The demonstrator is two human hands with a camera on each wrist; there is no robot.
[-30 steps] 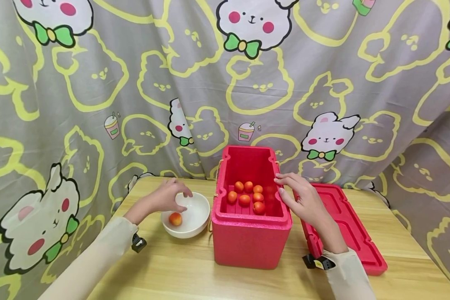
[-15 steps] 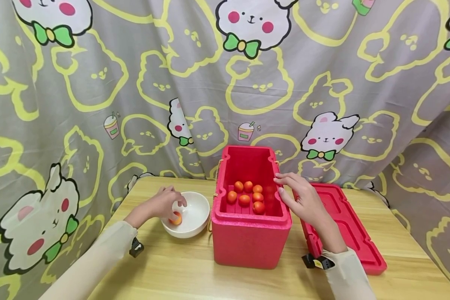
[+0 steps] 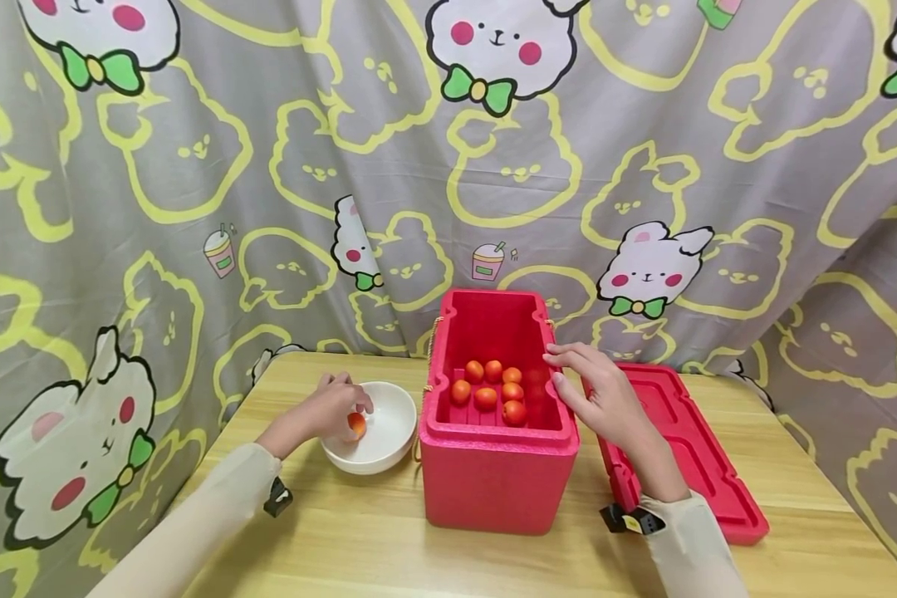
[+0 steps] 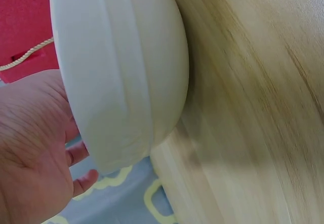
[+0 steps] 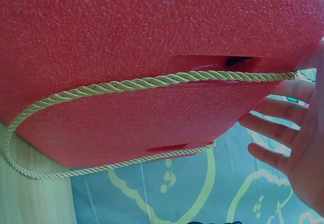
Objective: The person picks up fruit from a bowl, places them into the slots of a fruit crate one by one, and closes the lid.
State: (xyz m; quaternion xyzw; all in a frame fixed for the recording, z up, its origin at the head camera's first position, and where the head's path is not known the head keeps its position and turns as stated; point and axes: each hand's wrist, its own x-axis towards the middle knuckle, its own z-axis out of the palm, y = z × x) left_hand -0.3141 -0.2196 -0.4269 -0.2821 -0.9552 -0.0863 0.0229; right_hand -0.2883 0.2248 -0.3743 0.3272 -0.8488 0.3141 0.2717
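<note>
Hands: two are seen. The left hand point(image 3: 327, 411) is curled over the near-left rim of the bowl, and one small orange fruit point(image 3: 356, 424) is pinched between its fingertips inside the bowl. The right hand point(image 3: 596, 394) is held with relaxed, spread fingers at the right rim of the box, nothing being gripped.
Fruits: seven are counted. One is held in the white bowl point(image 3: 389, 438); six more fruits point(image 3: 493, 390) are laid on the ribbed floor of the red foam box point(image 3: 497, 477).
Bowl: one, set just left of the box; from the left wrist view its outer wall point(image 4: 121, 72) is seen resting on the wood.
Box: one, open, standing between the hands; a gold cord handle point(image 5: 126, 86) is seen along its side.
Lid: one red lid point(image 3: 688, 453), laid flat on the table to the right of the box, partly hidden by the right forearm.
Surface: a light wooden table point(image 3: 389, 548).
Room: a grey curtain point(image 3: 284, 166) printed with rabbits is hung behind.
</note>
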